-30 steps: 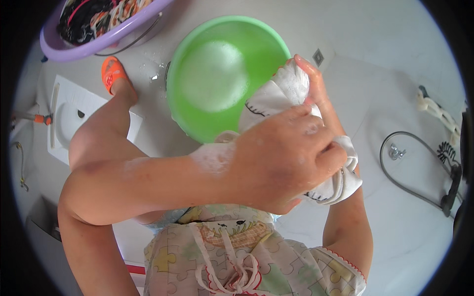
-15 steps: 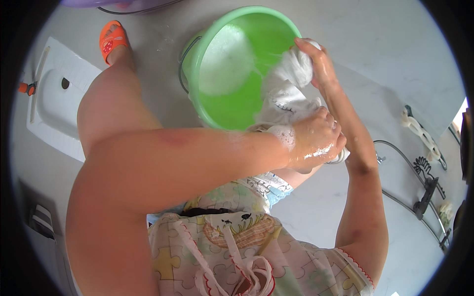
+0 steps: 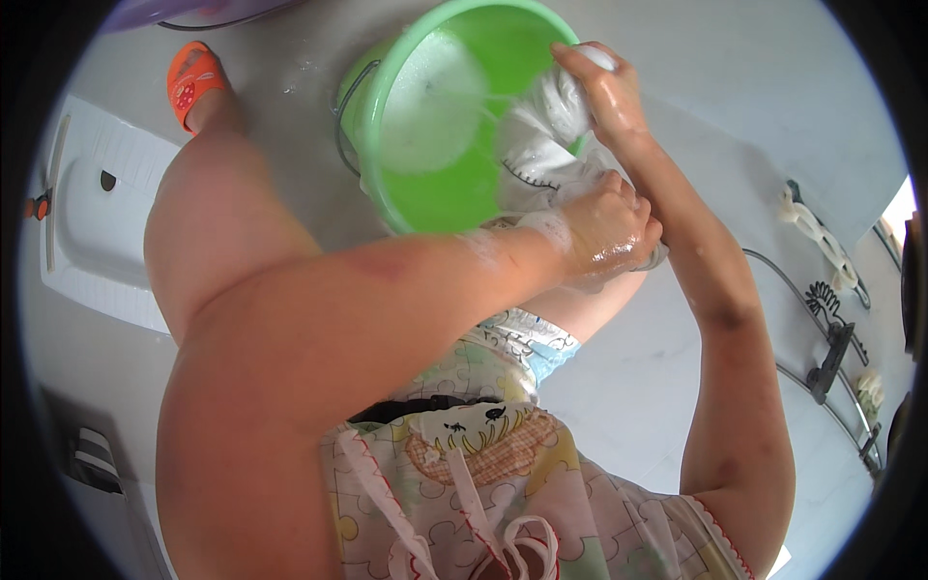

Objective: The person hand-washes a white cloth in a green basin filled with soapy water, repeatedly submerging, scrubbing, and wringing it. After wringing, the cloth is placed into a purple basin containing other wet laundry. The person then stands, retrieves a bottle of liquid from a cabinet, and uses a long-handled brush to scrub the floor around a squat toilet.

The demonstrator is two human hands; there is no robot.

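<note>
A white, wet garment with a dark line of marks is bunched and twisted between my two hands, over the near right rim of a green bucket. My right hand grips its far end beside the bucket's right rim. Closer to me, my left hand is closed in a fist round the other end, with suds on the wrist. Thin streams of water run from the cloth into the bucket. Inside the bucket, white foam covers the left part of the bottom.
A white squat toilet lies in the floor at left, near my foot in an orange slipper. A purple basin is partly visible at the top left. Along the right wall are a shower hose and black holder and a white rack-like fixture.
The whole view has shifted slightly, so the bucket and hands sit higher and further left. Both hands keep their grip on the twisted garment, and water still streams from it.
</note>
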